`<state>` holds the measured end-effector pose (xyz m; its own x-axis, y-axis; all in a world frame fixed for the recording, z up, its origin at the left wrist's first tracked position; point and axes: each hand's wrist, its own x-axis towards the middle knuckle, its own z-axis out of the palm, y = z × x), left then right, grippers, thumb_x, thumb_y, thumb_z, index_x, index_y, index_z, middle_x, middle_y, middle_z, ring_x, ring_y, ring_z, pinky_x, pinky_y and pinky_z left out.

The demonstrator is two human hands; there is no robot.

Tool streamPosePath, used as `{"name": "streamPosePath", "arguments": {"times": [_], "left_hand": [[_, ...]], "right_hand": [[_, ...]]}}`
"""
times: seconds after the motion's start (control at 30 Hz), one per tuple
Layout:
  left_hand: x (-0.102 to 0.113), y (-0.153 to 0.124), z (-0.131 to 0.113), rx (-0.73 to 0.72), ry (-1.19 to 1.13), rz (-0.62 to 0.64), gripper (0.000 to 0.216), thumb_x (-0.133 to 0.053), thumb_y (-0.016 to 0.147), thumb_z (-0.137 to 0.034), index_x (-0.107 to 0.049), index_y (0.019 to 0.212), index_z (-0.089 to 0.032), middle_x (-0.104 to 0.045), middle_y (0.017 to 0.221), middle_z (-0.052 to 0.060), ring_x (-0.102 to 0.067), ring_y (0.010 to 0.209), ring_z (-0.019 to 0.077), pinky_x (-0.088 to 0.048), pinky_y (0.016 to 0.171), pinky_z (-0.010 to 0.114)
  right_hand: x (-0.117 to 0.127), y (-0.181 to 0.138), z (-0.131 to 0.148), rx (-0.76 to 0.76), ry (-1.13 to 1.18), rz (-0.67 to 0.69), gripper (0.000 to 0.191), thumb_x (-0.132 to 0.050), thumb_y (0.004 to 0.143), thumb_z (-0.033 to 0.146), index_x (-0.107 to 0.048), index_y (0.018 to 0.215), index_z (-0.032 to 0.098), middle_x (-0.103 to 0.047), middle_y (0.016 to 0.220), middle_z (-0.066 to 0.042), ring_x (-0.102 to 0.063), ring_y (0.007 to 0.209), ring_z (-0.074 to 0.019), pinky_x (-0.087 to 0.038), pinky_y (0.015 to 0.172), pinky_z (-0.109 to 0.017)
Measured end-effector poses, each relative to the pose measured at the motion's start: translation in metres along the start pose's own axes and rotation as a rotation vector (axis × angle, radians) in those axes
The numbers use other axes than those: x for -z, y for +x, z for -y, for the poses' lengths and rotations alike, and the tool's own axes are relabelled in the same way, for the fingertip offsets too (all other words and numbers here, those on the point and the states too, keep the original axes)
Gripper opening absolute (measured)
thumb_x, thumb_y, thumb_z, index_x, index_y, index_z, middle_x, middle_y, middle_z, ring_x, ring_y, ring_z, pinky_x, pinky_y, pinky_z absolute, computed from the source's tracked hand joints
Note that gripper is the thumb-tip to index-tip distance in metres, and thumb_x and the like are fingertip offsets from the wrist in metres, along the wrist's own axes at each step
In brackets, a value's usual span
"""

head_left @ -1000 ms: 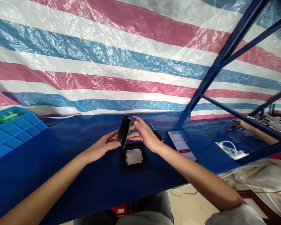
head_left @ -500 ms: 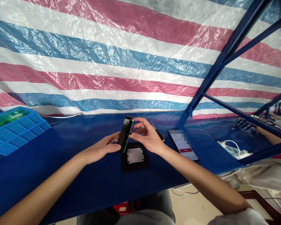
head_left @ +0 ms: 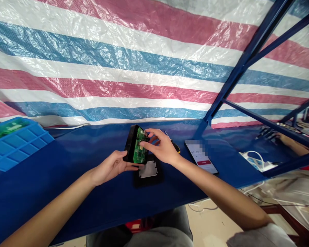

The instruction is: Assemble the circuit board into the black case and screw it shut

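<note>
Tilted above the table is a black plastic housing (head_left: 130,144) with a green circuit board (head_left: 139,149) seated in its open side. My left hand (head_left: 110,166) grips the housing's lower left corner, thumb on the edge and fingers beneath. From the right, my right hand (head_left: 161,145) is closed on the board, its thumb over the components and its fingers at the upper edge. Below them a black frame with a silver metal plate (head_left: 148,169) lies on the table, partly covered by the board and fingers.
Behind my right hand lies a screwdriver (head_left: 177,147), mostly hidden. A phone (head_left: 202,157) rests to the right. A blue bin (head_left: 20,145) with green parts stands at the left. A blue metal frame (head_left: 229,87) rises at the right, with another person's hand (head_left: 285,140) beyond it.
The housing has turned from edge-on, so the circuit board's component side now faces me. My left hand has shifted lower, and my right thumb has moved onto the board.
</note>
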<state>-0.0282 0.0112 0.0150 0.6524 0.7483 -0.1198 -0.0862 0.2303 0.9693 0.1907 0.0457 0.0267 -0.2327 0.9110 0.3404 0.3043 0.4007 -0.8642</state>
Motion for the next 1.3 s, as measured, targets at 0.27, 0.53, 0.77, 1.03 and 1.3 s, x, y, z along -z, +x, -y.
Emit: {"name": "streamPosePath", "arguments": {"times": [0.27, 0.53, 0.77, 1.03, 1.3], "left_hand": [[-0.003, 0.006, 0.000, 0.014, -0.026, -0.234, 0.054, -0.056, 0.089, -0.058, -0.066, 0.125, -0.018, -0.073, 0.119, 0.013, -0.067, 0.113, 0.0349, -0.050, 0.101, 0.050], [0.000, 0.001, -0.001, -0.081, 0.052, -0.437, 0.050, -0.066, 0.086, -0.046, -0.064, 0.126, -0.018, -0.071, 0.124, 0.009, -0.066, 0.114, 0.0322, -0.059, 0.088, 0.042], [0.002, 0.002, 0.002, -0.063, 0.085, -0.473, 0.049, -0.070, 0.083, -0.045, -0.066, 0.126, -0.022, -0.073, 0.121, 0.007, -0.067, 0.112, 0.0318, -0.058, 0.093, 0.046], [0.003, 0.001, -0.009, -0.074, 0.309, -0.491, 0.054, -0.068, 0.082, -0.053, -0.063, 0.126, -0.022, -0.073, 0.118, 0.006, -0.070, 0.103, 0.0296, -0.060, 0.084, 0.042], [0.004, -0.009, -0.027, -0.262, 1.067, -0.513, 0.039, -0.051, 0.096, -0.039, -0.063, 0.128, -0.022, -0.076, 0.099, 0.001, -0.070, 0.085, 0.0204, -0.052, 0.063, 0.022]], "right_hand": [[-0.006, 0.005, -0.001, 0.058, -0.103, 0.000, 0.039, -0.073, 0.078, 0.054, -0.067, 0.102, 0.023, -0.062, 0.092, -0.003, -0.059, 0.078, -0.0166, -0.048, 0.070, -0.031], [0.003, -0.002, -0.009, 0.087, -0.201, -0.201, 0.044, -0.073, 0.080, 0.041, -0.059, 0.118, 0.022, -0.059, 0.115, -0.010, -0.059, 0.102, -0.0231, -0.050, 0.086, -0.038], [0.009, -0.003, -0.015, -0.188, 0.187, 0.088, 0.039, -0.067, 0.082, 0.049, -0.062, 0.108, 0.021, -0.067, 0.084, -0.003, -0.063, 0.072, -0.0168, -0.052, 0.063, -0.031], [0.010, 0.004, -0.017, -0.276, 0.169, 0.111, 0.036, -0.071, 0.079, 0.049, -0.063, 0.098, 0.020, -0.068, 0.088, -0.003, -0.067, 0.082, -0.0198, -0.056, 0.075, -0.036], [0.036, 0.007, -0.004, -0.214, 0.046, 0.266, 0.063, -0.058, 0.086, 0.065, -0.054, 0.135, 0.025, -0.061, 0.132, -0.009, -0.059, 0.123, -0.0264, -0.045, 0.107, -0.044]]}}
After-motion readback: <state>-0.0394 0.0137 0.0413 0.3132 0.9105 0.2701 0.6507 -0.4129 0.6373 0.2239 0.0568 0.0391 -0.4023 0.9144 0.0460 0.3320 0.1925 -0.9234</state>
